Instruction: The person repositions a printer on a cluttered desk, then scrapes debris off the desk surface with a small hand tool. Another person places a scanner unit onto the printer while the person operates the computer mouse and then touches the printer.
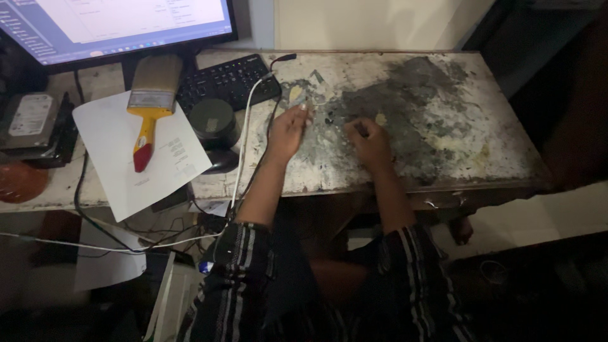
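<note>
1. The left hand (288,130) rests on the worn, paint-stained tabletop (494,126), its fingers stretched toward the far side and loosely spread. Its grip looks released; nothing sits in the palm that I can see.
2. Just beyond its fingertips lies a small pale scrap (295,94), yellowish and flat on the tabletop. It is at the tips or barely past them, outside the grip. Whether a finger touches it, I cannot tell in this dim light.
3. The right hand (369,140) lies a little to the right of the left one, knuckles up and fingers curled under. The grip is clenched, and something small and dark seems pinched at the fingertips, though it is too small to make out.
4. Another small pale fleck (380,119) lies on the dark grey patch just beyond the right hand, close to the knuckles but apart from the grip.
5. A white cable (244,136) and a dark one run down the tabletop just left of the left wrist.
6. Further left stand a round dark lid-like object (214,121), a black keyboard (223,82) and a wide paintbrush (149,104) with a yellow and red handle, lying on a sheet of white paper (114,171).
7. A lit monitor (114,25) stands at the far left, with a hard drive (28,120) at the left edge.
</note>
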Tool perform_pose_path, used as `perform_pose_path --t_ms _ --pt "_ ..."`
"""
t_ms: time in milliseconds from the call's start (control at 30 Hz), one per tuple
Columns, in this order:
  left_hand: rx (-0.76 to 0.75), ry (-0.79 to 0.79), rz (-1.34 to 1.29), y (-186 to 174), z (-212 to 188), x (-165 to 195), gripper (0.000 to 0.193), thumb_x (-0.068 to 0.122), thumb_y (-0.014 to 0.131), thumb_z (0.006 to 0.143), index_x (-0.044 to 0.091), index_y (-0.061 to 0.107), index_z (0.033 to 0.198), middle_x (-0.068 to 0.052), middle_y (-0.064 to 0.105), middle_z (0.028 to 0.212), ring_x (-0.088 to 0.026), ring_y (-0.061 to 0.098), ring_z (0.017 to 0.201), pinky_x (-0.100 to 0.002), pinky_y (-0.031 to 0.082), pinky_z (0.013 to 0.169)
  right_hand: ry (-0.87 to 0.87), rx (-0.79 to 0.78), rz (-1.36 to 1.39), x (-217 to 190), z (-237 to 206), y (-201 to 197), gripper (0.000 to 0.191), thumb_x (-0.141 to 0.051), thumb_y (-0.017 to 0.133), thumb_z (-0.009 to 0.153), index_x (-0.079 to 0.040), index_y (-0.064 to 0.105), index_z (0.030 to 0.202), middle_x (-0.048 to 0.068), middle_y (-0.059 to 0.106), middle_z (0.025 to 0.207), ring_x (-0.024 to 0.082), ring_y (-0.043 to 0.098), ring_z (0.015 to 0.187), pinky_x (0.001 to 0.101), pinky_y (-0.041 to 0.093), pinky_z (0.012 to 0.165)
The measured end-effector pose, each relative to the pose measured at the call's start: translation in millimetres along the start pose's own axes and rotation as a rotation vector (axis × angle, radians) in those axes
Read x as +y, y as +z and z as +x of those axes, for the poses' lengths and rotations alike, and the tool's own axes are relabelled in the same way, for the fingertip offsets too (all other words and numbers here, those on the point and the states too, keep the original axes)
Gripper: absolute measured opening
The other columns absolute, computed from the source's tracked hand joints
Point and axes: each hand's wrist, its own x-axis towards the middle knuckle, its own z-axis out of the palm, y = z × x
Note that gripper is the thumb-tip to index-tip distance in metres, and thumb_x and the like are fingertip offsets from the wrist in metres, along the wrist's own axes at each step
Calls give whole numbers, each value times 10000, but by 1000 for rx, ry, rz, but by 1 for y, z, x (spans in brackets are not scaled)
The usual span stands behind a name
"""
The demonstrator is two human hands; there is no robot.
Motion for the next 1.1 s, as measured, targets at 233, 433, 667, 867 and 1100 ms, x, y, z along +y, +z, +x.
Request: perform_pose_path --t_ms 233,433,667,867,1100 --pt "46 -97 -11 -1 1 -2 398 369 558 1063 25 753 1017 -24 717 839 -115 640 774 -280 515 751 23 18 -43 -2 -1 5 231 -293 734 935 -62 736 949 -3 697 798 87 619 713 282 505 647" --pt "73 -64 84 -3 0 3 412 395 550 1047 34 750 1051 -38 744 857 -122 676 793 -279 534 780 -57 4 -48 10 5 6 186 -259 733 954 -74 745 943 -12 679 739 82 609 669 283 500 629" --pt "52 -93 58 -2 1 1 441 413 542 1061 26 752 1038 -68 741 865 -139 675 812 -295 534 798 -18 -5 9 7 5 5 187 -266 742 953 -79 740 949 -2 669 742 84 596 675 280 493 625" --pt "80 62 209 -5 0 -2 438 396 540 1057 14 753 1069 -139 741 1001 -255 711 973 -335 520 901 -49 -4 -16 4 4 4 179 -257 733 959 -78 751 958 -5 689 771 84 608 706 275 501 657" --pt "91 168 273 -4 4 -7 376 327 558 1060 -11 720 1027 -168 724 1083 -319 682 1060 -360 500 955 -31 5 5 7 4 4 205 -262 747 948 -57 736 955 -7 684 784 81 605 716 277 499 657"
